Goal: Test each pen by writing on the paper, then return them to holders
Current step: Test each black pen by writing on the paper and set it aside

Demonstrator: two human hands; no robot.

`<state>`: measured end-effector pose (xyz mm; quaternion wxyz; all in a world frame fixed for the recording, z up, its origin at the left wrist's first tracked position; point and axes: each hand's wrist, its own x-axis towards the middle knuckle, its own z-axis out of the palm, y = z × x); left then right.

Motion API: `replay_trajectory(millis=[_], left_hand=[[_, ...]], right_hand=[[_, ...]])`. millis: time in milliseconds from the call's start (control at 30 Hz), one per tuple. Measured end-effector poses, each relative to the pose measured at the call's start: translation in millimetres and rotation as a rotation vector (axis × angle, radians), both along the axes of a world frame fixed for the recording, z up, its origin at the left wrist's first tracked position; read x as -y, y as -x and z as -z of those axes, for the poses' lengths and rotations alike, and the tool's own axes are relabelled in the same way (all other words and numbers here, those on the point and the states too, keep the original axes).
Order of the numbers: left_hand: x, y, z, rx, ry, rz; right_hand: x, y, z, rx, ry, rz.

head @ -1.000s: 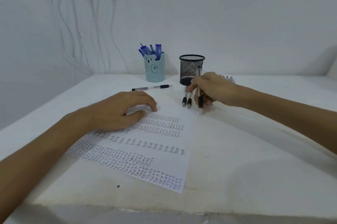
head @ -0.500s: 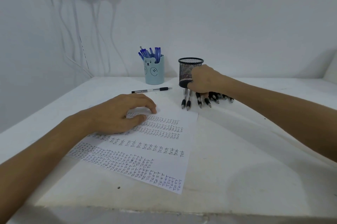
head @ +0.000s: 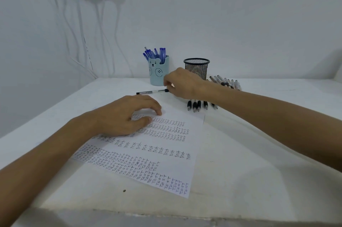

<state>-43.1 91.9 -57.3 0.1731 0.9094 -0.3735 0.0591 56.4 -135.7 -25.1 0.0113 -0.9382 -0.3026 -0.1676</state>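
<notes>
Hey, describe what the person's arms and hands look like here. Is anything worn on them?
The left hand and right hand are bare, with no gloves. No watch, bracelet or ring shows in this view. The arms behind them are uncovered right to the frame edges, with no sleeves in sight.

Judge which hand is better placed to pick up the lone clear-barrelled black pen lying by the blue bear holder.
Right. Fingertips of the right hand are at the end of the clear-barrelled black pen, while the left hand rests on the white written sheet, likely steadying it.
</notes>
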Motion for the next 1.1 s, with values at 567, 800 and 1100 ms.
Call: replay_trajectory(millis=[567, 800, 1100], left_hand=[[3.7, 3.9, -3.6, -0.011, -0.013, -0.029], [8.2, 7.6, -3.4, -0.003, -0.006, -0.081], [19.7, 18.4, -6.9, -0.041, -0.021, 0.013]], right_hand=[[0.1, 1.7, 11.3, 0.130, -0.193, -0.026], [13.3, 29.9, -1.2, -0.057, -0.512, -0.011], [38.2, 70.6, 13.1, -0.149, -0.902, -0.102]])
